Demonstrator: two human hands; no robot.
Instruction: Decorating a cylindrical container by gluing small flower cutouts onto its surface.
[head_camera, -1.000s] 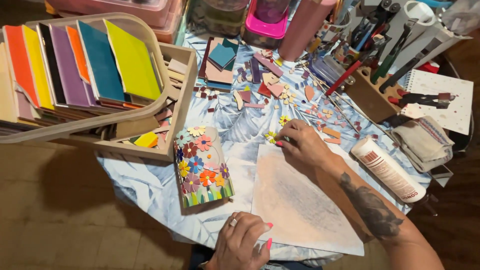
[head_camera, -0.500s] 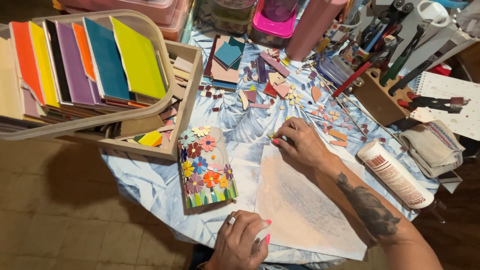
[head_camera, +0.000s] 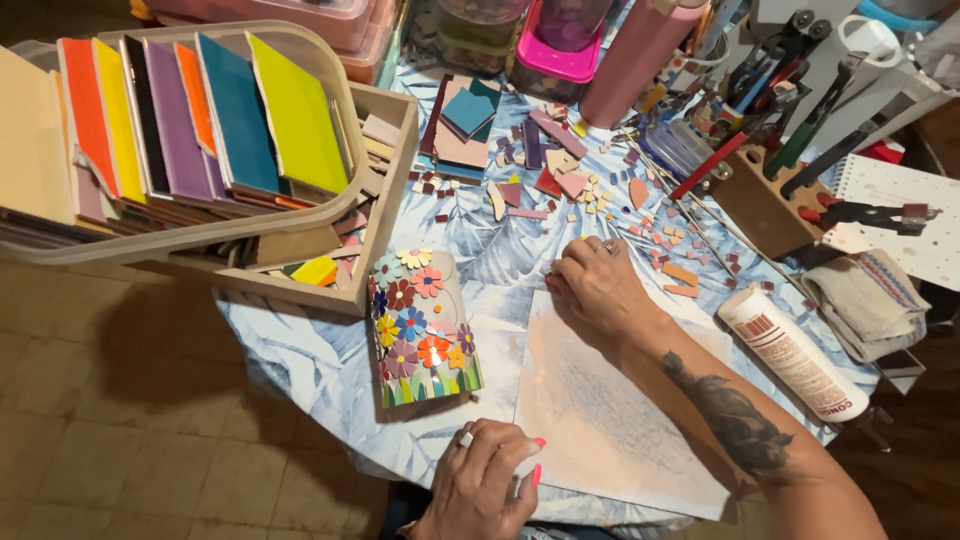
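I see right hand (head_camera: 597, 290) curled over small tile bits (head_camera: 600, 200) just beyond fingertips, grip contents unclear. Left hand (head_camera: 487, 480) pinching small white object, near flower-mosaic piece (head_camera: 422, 328).

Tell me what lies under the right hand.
The right hand rests at the top edge of a pale sheet on the leaf-print tablecloth. Whatever its fingertips pinch is hidden.
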